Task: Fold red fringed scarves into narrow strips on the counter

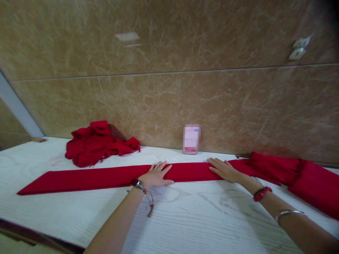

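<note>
Behind the front edge of the white, wood-grained table (185, 215), two bare hands lie palm down, fingers spread and grasping nothing: one left hand (158, 175), one right hand (224, 170). Both rest on one long, flat strip of folded red cloth (92, 179), which runs lengthwise across the table, its slanted end pointing toward the left edge.

That cloth looks light, soft and limp, not fragile, and likely to ruck or slip out of line if dragged; a broad hold at both long folds, or at the slanted tip, should suit it best. Toward the right edge lies one gathered spread of red cloth (315, 183); whether it is one piece with the strip, I cannot tell.

Farther back, by the far edge, are one crumpled, fringed red cloth heap (90, 143) left of centre and one upright, pale pink rectangular object (191, 139), its face blurred. Behind rises one brown marbled tile wall (159, 106).
</note>
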`<state>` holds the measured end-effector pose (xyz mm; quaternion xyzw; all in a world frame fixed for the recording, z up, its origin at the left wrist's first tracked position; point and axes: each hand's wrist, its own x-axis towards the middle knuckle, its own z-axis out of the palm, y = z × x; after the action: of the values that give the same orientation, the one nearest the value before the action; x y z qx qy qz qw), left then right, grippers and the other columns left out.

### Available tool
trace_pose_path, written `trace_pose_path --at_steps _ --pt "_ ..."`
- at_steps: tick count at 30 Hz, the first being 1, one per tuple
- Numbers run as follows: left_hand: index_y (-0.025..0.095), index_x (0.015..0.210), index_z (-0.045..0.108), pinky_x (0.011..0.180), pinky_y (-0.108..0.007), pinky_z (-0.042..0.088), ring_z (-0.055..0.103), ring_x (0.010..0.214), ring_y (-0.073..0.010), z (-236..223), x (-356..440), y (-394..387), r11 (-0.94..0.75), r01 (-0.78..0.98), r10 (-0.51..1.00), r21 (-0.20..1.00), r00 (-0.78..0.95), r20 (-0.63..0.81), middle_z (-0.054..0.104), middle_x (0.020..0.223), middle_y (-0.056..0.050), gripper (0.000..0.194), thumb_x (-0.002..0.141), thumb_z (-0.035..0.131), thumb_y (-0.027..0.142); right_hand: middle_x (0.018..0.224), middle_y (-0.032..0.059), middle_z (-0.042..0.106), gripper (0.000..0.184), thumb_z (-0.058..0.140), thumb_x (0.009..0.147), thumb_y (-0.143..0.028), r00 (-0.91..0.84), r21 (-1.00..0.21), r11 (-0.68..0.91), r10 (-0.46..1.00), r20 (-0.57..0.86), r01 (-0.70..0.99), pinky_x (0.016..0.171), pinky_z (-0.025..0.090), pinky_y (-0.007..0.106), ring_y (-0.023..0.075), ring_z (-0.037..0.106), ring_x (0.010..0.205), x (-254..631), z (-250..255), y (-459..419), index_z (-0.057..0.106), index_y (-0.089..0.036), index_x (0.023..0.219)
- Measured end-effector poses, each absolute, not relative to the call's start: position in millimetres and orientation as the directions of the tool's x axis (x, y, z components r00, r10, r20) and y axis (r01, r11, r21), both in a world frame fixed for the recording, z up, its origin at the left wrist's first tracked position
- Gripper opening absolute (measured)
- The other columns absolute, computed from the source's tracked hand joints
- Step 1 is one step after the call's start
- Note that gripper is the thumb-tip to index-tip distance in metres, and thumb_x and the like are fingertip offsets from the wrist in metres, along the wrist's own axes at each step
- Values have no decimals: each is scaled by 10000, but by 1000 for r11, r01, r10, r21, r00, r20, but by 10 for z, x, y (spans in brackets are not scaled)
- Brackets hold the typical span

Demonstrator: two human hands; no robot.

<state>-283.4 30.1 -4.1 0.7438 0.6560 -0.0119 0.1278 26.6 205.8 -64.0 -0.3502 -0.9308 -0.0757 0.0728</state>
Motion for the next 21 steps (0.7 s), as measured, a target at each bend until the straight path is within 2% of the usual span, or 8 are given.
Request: trace_pose_path --at_steps 4,8,10,12,14,18,21 --pt "218 1418 207 1043 -544 148 46 1367 -321 -89 -2855 322 -136 980 974 148 159 -163 65 1498 -138 747 822 350 645 1382 112 418 392 311 900 -285 -809 157 798 550 209 583 855 403 619 322 402 1235 502 -810 2101 501 -278 1243" --pt "290 1417 198 1047 -547 129 8 1368 -319 -48 -2861 312 -173 971 964 162 201 -177 25 1508 -98 678 840 385 594 1293 159 506 420 360 879 -403 -693 62 693 703 158 718 868 419 588 326 473 1172 432 -606 2035 531 -221 1217" --pt "328 1414 188 1054 -537 115 -19 1370 -305 -8 -2851 309 -210 960 953 185 243 -180 4 1512 -71 670 837 393 600 1321 174 473 482 380 866 -438 -656 4 663 739 153 748 923 362 608 342 417 1221 258 -434 1963 497 -181 1256" --pt "333 1415 176 1059 -528 105 -37 1370 -295 16 -2830 321 -233 952 944 198 270 -191 -5 1512 -66 683 831 380 623 1372 148 422 516 349 886 -430 -738 -95 762 646 197 641 1000 339 512 281 362 1273 30 -320 1852 419 -163 1322" --pt "319 1419 174 1060 -528 97 -34 1370 -297 8 -2806 341 -232 954 940 191 270 -207 4 1510 -77 701 827 359 645 1375 121 426 516 308 906 -430 -823 -141 846 533 194 514 1021 337 450 235 376 1268 -179 -303 1723 381 -178 1349" --pt "320 1411 209 1061 -530 91 26 1373 -293 -81 -2826 326 -259 956 947 140 280 -156 67 1510 -65 632 862 300 618 1380 113 421 499 252 926 -422 -858 -54 880 472 201 472 1004 332 502 255 386 1257 -314 -451 1584 376 -201 1356" --pt "350 1391 255 1083 -483 91 94 1374 -248 -131 -2950 208 -361 926 927 109 370 -69 150 1502 -10 522 907 277 541 1367 108 440 472 265 931 -386 -869 -43 894 445 215 447 1013 339 462 233 395 1253 -244 -496 1615 388 -206 1350"
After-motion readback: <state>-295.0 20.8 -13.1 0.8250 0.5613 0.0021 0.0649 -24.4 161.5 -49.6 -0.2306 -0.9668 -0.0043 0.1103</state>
